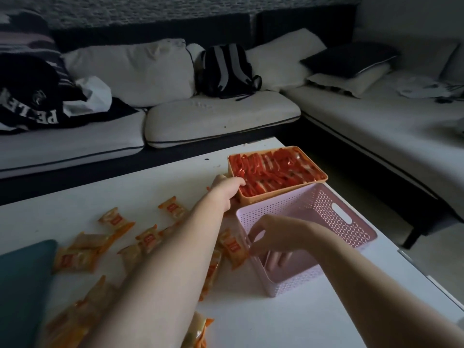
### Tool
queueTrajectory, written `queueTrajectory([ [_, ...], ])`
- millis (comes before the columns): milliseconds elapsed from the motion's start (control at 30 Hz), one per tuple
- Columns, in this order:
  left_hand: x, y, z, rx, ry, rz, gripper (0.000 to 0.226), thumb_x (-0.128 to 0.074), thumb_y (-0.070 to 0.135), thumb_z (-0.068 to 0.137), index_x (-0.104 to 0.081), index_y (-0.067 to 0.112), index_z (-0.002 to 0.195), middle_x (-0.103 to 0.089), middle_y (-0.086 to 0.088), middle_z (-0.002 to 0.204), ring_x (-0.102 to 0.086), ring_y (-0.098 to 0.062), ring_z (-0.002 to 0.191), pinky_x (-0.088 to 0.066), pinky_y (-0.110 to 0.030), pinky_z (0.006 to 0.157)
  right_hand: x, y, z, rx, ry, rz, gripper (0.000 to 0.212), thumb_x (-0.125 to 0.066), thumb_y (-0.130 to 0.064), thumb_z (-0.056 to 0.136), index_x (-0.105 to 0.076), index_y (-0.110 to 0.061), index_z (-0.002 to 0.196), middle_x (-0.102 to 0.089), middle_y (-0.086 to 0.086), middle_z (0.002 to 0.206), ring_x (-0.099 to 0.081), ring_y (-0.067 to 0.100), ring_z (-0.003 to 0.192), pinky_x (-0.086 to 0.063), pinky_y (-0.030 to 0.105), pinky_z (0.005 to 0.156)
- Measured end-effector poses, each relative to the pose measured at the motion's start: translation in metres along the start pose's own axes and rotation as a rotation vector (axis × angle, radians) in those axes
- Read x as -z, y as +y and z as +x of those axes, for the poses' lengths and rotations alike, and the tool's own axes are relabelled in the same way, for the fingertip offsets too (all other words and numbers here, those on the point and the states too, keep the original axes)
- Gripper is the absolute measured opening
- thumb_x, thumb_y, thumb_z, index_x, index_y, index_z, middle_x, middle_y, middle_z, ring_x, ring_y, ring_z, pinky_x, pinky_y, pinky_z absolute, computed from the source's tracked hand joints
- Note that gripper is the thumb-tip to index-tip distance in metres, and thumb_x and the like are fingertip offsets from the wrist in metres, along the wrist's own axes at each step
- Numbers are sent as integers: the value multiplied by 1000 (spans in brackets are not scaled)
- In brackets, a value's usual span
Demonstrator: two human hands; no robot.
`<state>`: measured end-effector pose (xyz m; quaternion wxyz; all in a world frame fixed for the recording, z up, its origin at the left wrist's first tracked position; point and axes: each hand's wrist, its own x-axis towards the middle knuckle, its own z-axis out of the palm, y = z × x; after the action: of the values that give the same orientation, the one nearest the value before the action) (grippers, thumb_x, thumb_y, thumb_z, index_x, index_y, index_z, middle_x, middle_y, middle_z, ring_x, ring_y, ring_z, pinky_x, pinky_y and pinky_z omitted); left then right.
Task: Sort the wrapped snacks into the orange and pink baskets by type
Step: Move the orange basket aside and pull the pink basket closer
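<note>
our left hand grips the full orange basket; right hand pinches the empty pink basket rim. yellow snacks litter the worktop. risk: the pink basket tips under the one-sided grip.

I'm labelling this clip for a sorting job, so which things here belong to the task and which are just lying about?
Part of the job:
orange basket full of red snacks
pink basket, no snacks visible inside
orange-wrapped snacks loose on the white table
left hand
right hand

Lying about:
backpack
dark clothing
teal object
</note>
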<state>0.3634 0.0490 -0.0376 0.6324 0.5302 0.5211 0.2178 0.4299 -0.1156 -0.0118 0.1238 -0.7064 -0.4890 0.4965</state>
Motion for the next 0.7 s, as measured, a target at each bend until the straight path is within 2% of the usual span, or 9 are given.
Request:
queueTrajectory([
  [67, 11, -7, 0, 4, 31, 39, 19, -67, 9, 84, -70, 12, 102, -76, -11, 98, -73, -27, 90, -60, -44, 89, -2, -3, -1, -3, 14, -29, 36, -72, -20, 90, -65, -10, 123, -79, 12, 90, -78, 25, 79, -64, 42, 78],
  [133, 28, -13, -6, 7, 50, 74, 22, -65, 9, 86, -71, 11, 107, -76, -11, 97, -73, -25, 88, -60, -38, 82, -5, -8, -4, 3, 14, -74, 33, -71, -18, 90, -67, -8, 120, -79, 12, 90, -78, 23, 78, -63, 43, 80],
  [267, 59, -16, -18, 29, 44, 70, 20, -63, 4, 89, -67, 6, 109, -75, -18, 101, -75, -29, 89, -64, -43, 75, -17, -19, -11, 33, -55, -174, 32, -70, -14, 90, -68, -5, 120, -79, 12, 93, -78, 21, 80, -63, 42, 82],
  [400, 59, -9, -23, 14, 23, 38, 28, -68, 7, 87, -63, 5, 115, -76, -17, 98, -77, -27, 82, -64, -43, 69, -28, -25, -15, 42, -110, -252, 34, -70, -13, 89, -67, 1, 121, -78, 16, 97, -77, 24, 84, -62, 44, 84],
  [533, 32, -14, -22, 34, -23, 8, 27, -69, 5, 90, -57, 6, 114, -74, -15, 98, -75, -25, 82, -63, -43, 77, -26, -15, -11, 62, -17, -238, 32, -69, -15, 90, -68, -5, 120, -79, 10, 94, -77, 17, 76, -64, 37, 77],
  [567, 26, -18, -21, 40, -30, 12, 26, -69, 5, 92, -54, 6, 113, -72, -12, 93, -73, -22, 78, -62, -39, 75, -25, -12, -10, 71, 6, -225, 31, -69, -16, 90, -68, -6, 120, -79, 8, 92, -77, 15, 73, -64, 35, 75],
  [633, 19, -24, -21, 41, 4, 35, 20, -69, 7, 93, -52, 8, 104, -64, -5, 83, -63, -14, 70, -55, -27, 60, -23, -10, -7, 85, 28, -224, 29, -68, -16, 92, -69, -6, 119, -79, 7, 90, -77, 14, 71, -64, 33, 73],
  [667, 19, -27, -20, 29, 26, 46, 18, -70, 9, 93, -53, 9, 99, -62, -3, 83, -60, -12, 70, -52, -25, 57, -23, -11, -6, 91, 32, -247, 27, -67, -17, 92, -70, -5, 117, -79, 7, 90, -77, 14, 72, -63, 30, 71],
  [700, 21, -29, -18, 17, 40, 59, 18, -72, 12, 92, -55, 8, 96, -62, -3, 86, -60, -14, 75, -51, -25, 64, -23, -13, -6, 96, 43, -274, 26, -67, -18, 92, -72, -4, 114, -79, 6, 90, -77, 15, 74, -62, 26, 68],
])
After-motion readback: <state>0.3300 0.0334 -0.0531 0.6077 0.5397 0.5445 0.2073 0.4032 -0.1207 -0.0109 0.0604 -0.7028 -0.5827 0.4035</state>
